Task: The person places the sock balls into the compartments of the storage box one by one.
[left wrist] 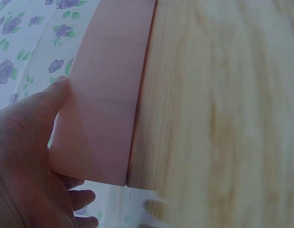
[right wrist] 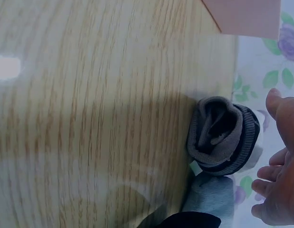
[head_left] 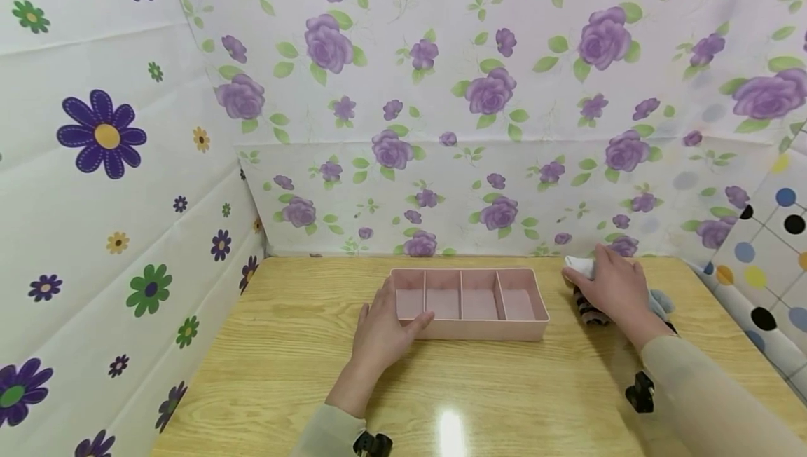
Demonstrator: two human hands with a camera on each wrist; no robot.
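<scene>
A pink box (head_left: 482, 331) with a row of compartments lies on the table. My left hand (head_left: 384, 331) holds its left end, the thumb over the near rim and the fingers along the end wall. In the left wrist view the thumb of that hand (left wrist: 28, 142) touches the upper edge of the box (left wrist: 106, 95). My right hand (head_left: 618, 292) is over a small group of rolled socks, fingers spread around a white one (head_left: 581, 266). Beside it, a grey and black striped sock (right wrist: 216, 133) sits. The right hand (right wrist: 280, 166) appears apart from it in the right wrist view.
A light blue-grey sock (head_left: 660, 301) and a black one (right wrist: 192, 220) lie close by, partly hidden by the right arm. The wooden table (head_left: 296, 345) meets a flowered cloth backdrop (head_left: 441, 183) behind and patterned cloths at both sides.
</scene>
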